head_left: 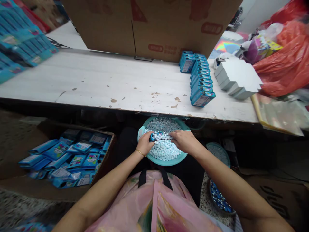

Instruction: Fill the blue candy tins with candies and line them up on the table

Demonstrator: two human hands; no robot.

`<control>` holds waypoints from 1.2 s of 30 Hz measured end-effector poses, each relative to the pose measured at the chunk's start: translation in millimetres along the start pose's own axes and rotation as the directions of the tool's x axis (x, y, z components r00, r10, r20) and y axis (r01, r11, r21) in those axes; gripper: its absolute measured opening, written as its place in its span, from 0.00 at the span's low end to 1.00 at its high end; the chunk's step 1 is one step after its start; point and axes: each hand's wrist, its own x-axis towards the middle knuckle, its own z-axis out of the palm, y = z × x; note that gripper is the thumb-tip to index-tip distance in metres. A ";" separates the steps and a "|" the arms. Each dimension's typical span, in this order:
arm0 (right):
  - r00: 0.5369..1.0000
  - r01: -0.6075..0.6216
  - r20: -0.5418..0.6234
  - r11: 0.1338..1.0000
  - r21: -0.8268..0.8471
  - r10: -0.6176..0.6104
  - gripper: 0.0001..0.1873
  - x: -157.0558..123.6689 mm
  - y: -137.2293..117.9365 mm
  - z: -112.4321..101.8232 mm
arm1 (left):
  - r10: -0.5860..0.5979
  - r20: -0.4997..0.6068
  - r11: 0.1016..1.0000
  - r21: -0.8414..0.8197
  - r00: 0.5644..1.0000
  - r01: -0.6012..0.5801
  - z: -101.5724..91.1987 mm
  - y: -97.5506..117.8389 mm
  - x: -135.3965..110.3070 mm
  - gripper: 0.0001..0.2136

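Blue box [152,137], long axis roughly left-right, pinched in left hand [145,143]; right hand [185,141] half-curled, hold unclear.

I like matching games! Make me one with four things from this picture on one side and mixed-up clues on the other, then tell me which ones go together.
Things:
1. left hand
2. round basin
3. open carton
4. red plastic bag

Clues:
A. filled with blue packets
B. far right, near the white stack
C. holding a small blue box
D. full of pale pellets

Right pairs: 1-C, 2-D, 3-A, 4-B
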 end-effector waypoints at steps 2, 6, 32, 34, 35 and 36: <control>0.999 -0.002 0.037 0.994 -0.108 0.006 0.13 2.1 -14.9 -8.9 | 0.013 0.001 1.000 0.013 1.000 -0.013 3.4 -0.9 1.1 0.19; 0.999 0.032 0.038 0.977 -0.209 -0.025 0.14 0.0 -29.0 -24.2 | 0.028 -0.014 0.999 -0.024 1.000 -0.028 7.5 -4.9 2.5 0.19; 0.999 0.007 -0.045 0.759 0.651 0.029 0.17 6.8 46.6 88.2 | -0.095 -0.148 0.993 -0.085 0.984 0.083 -30.4 -18.9 -2.5 0.19; 0.998 0.036 -0.057 0.823 0.568 -0.004 0.17 0.4 39.3 57.6 | -0.065 -0.118 0.995 -0.078 0.991 0.056 -22.9 -15.1 -2.1 0.19; 0.998 0.042 -0.053 0.865 0.500 -0.017 0.17 -1.5 33.9 43.5 | -0.048 -0.104 0.996 -0.074 0.993 0.040 -18.8 -12.7 -2.2 0.19; 0.999 0.041 -0.044 0.907 0.418 -0.024 0.17 -2.7 27.8 30.9 | -0.028 -0.092 0.997 -0.068 0.995 0.022 -14.9 -10.3 -2.3 0.19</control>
